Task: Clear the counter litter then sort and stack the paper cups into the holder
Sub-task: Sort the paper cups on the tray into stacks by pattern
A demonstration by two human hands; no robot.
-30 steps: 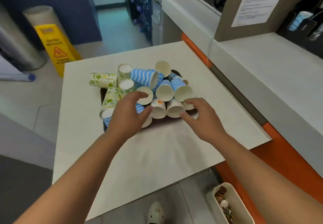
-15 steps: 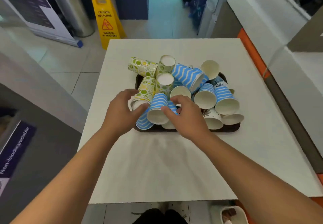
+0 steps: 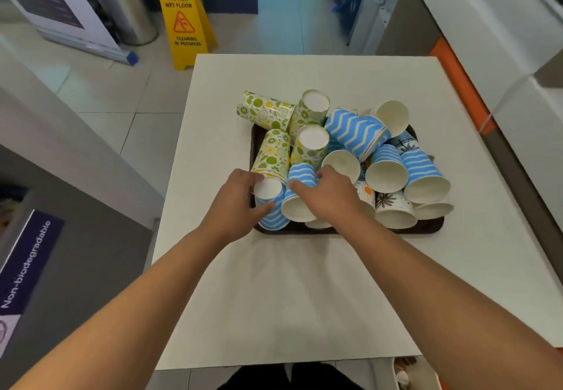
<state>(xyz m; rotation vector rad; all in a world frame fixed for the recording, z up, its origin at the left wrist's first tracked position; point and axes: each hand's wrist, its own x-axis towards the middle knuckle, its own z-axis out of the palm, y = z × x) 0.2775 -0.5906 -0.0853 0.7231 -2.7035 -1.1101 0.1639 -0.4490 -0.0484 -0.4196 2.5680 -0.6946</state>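
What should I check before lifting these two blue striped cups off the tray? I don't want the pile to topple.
1. Left hand grips the blue cup at the tray's front left corner: ok.
2. Right hand grips the open-mouthed blue cup: ok.
3. Citrus-print cup leans right behind the left-hand cup; may slide: not ok.
4. Bare table in front of the tray for sorting: ok.
5. Cup holder in view: not ok.

Since a second ago, the right hand (image 3: 330, 196) crossed left to grip the blue-striped cup (image 3: 300, 193).
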